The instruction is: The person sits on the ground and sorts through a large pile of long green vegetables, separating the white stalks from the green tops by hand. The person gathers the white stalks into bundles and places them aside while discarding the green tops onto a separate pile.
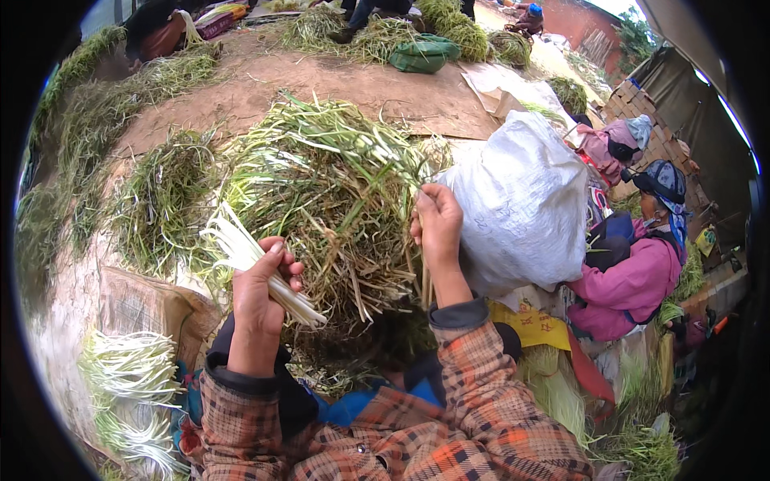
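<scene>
My left hand [261, 294] is closed around a bundle of pale, white-green stalks [243, 246], which point up and to the left. My right hand [438, 219] grips the lower end of a few long green leafy stalks [379, 144] that reach up and left over the heap. Between and beyond both hands lies a large heap of leafy stalks with dry brown bits [325, 198]. At the lower left, cleaned-looking pale stalks [132, 367] lie in a pile, with more white stalks [147, 442] below them.
A full white woven sack [517, 204] stands right of my right hand. Beyond it a person in pink [625, 276] sits, another person [616, 147] behind. A smaller green heap [165, 198] is at left, a green bag [424, 53] at the back, a yellow sack [529, 324] at right.
</scene>
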`<state>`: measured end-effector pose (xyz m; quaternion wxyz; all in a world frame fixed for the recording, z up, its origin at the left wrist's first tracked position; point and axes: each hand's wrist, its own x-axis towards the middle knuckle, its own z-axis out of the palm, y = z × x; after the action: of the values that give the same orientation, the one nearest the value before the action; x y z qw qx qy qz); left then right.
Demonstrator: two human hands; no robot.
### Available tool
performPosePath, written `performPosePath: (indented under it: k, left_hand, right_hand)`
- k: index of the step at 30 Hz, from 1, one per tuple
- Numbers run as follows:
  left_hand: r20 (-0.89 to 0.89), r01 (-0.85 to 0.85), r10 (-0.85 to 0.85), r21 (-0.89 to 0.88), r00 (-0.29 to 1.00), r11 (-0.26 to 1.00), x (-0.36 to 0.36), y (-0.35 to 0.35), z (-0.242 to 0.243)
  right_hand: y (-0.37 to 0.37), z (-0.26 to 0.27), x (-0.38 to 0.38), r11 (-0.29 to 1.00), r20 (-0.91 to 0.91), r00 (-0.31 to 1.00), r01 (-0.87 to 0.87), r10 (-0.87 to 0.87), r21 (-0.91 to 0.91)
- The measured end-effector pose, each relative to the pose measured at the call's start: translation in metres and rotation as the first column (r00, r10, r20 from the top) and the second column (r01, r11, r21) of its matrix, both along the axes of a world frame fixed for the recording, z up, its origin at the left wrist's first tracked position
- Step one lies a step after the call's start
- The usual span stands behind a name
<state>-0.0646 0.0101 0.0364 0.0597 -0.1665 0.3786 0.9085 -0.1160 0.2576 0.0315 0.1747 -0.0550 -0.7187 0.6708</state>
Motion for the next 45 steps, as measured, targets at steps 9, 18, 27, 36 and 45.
performPosePath:
  k: [9,18,27,36,45]
  left_hand:
    - [0.053,0.125,-0.117,-0.183,0.992,0.975,-0.003,0.026,-0.005]
    - [0.164,0.182,-0.142,-0.261,0.976,0.948,-0.031,0.071,-0.028]
    - [0.059,-0.029,0.039,-0.161,0.998,0.986,-0.012,0.074,-0.031]
    - [0.007,-0.018,0.019,-0.18,1.0,0.984,0.06,0.015,-0.006]
    - [-0.2,-0.133,0.047,-0.443,0.979,0.887,0.042,0.011,-0.015]
  right_hand:
    - [-0.018,-0.03,0.04,0.946,0.352,0.92,-0.058,0.175,-0.319]
    - [-0.041,-0.044,0.061,0.947,0.244,0.915,-0.302,0.32,-0.107]
    - [-0.03,-0.066,0.048,0.985,0.155,0.973,-0.168,0.17,-0.025]
    - [0.016,-0.095,-0.006,0.948,0.249,0.945,0.135,-0.211,0.29]
    - [-0.025,-0.047,0.052,0.911,0.248,0.917,-0.215,0.313,-0.352]
